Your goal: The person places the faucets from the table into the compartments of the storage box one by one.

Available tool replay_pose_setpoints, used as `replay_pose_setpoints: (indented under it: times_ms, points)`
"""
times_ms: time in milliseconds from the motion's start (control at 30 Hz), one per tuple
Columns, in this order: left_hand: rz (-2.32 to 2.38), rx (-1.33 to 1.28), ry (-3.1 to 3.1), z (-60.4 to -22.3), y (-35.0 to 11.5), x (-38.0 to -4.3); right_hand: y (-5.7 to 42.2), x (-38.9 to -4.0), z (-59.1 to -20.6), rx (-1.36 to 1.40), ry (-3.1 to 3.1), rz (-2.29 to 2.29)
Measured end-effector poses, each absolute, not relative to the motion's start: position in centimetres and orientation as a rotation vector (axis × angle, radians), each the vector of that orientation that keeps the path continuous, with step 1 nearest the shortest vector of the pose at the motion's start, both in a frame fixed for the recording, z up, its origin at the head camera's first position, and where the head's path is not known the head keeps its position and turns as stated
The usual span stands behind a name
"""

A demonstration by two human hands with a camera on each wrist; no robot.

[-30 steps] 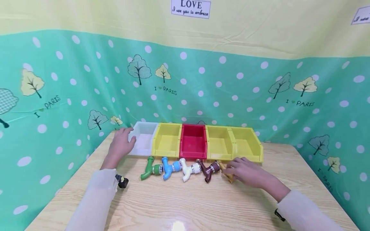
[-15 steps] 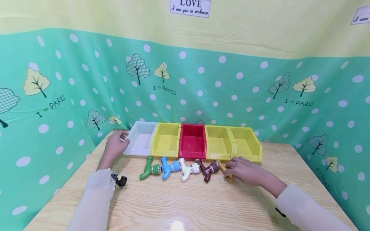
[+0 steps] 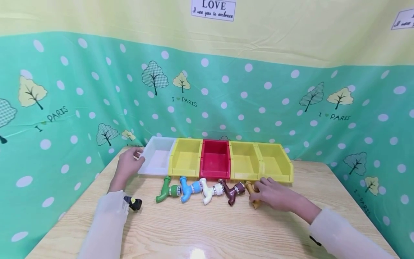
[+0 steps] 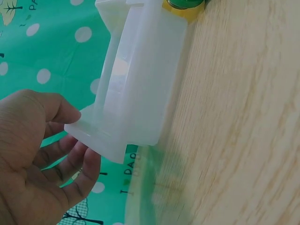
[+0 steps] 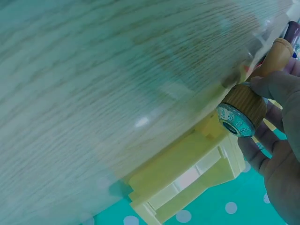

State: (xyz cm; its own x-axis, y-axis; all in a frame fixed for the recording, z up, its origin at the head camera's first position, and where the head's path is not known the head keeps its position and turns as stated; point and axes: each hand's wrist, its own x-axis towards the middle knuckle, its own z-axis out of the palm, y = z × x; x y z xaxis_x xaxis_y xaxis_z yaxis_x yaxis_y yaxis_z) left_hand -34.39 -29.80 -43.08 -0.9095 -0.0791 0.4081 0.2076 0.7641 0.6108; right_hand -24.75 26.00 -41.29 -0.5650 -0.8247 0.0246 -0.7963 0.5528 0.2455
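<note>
My right hand [image 3: 276, 196] grips a mustard-brown tap [image 3: 249, 186] at the right end of a row of taps. In the right wrist view the thumb lies over the tap's body [image 5: 275, 60], beside its ribbed knob [image 5: 246, 101], with fingers behind. To its left lie a maroon tap [image 3: 231, 194], a white tap [image 3: 208, 192], a blue tap [image 3: 186, 190] and a green tap [image 3: 165, 192]. My left hand [image 3: 127, 164] pinches the outer rim corner of a white bin [image 4: 140, 75], thumb above and fingers below.
Beside the white bin, a yellow bin [image 3: 185, 162], a red bin [image 3: 215, 162] and two more yellow bins [image 3: 245, 163] stand in a row behind the taps. A polka-dot curtain [image 3: 207, 93] hangs behind and along both sides of the wooden table [image 3: 200, 226].
My left hand has shifted left onto the white bin's outer rim. The mustard-brown tap has turned a little in my right hand and stands slightly farther from the maroon tap.
</note>
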Motion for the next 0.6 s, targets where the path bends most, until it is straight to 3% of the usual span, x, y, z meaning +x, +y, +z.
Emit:
replay_pose_setpoints:
  times_ms: [600]
  points:
    - [-0.964, -0.093, -2.57, -43.1, -29.9, -34.4, 27.4, -24.1, -37.9, 1.321, -2.491, -0.323]
